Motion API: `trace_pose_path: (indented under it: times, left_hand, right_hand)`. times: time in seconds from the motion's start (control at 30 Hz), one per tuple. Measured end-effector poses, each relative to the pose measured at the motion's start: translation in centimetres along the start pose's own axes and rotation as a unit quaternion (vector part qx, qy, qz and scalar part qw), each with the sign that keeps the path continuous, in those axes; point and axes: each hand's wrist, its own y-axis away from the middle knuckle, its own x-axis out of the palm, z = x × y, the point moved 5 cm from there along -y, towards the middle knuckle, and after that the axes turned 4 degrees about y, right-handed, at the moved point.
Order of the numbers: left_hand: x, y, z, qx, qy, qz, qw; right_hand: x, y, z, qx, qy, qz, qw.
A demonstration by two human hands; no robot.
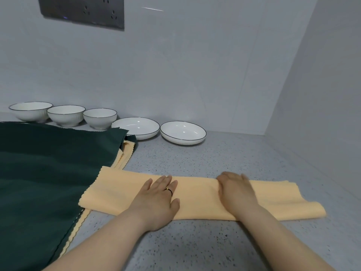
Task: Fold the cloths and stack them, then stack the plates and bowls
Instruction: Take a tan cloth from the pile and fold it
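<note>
A yellow cloth lies folded into a long strip across the speckled grey counter. My left hand presses flat on its middle, a ring on one finger. My right hand lies flat on the strip further right, slightly blurred. At the left a large dark green cloth is spread over more yellow cloths whose scalloped edges stick out. Three white bowls and two white plates stand in a row along the back wall.
The counter ends at grey walls behind and on the right, meeting in a corner. A grey socket panel is on the back wall above the bowls. The bowls and plates stand side by side, none inside another.
</note>
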Motion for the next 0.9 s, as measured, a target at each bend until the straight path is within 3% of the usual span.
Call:
trace_pose_path:
  times: [0.17,0.3,0.43,0.57,0.77,0.9]
  left_hand:
    - [-0.1,0.0,0.0,0.0,0.007,-0.007,1.0]
    - [-0.4,-0.3,0.6,-0.006,0.021,-0.016,1.0]
    - [-1.1,-0.2,3.0,-0.056,0.032,-0.022,0.998]
    - [-1.8,0.3,5.8,-0.12,0.03,-0.03,0.992]
    - [-1.8,0.2,6.0,-0.127,0.019,-0.03,0.991]
    - [-1.7,0.1,6.0,-0.131,0.012,-0.026,0.991]
  right_hand:
    - [0.1,0.0,8.4,-0.098,-0.114,0.039,0.988]
    - [1.1,-0.2,9.2,-0.106,-0.117,0.066,0.985]
    - [0.9,0.3,5.9,-0.108,-0.084,0.098,0.986]
    - [0.8,0.8,-0.4,-0.056,-0.061,0.111,0.99]
    - [1.2,1.8,-10.7,0.077,-0.045,0.115,0.989]
    - [1.3,1.8,-13.0,0.114,-0.045,0.11,0.986]
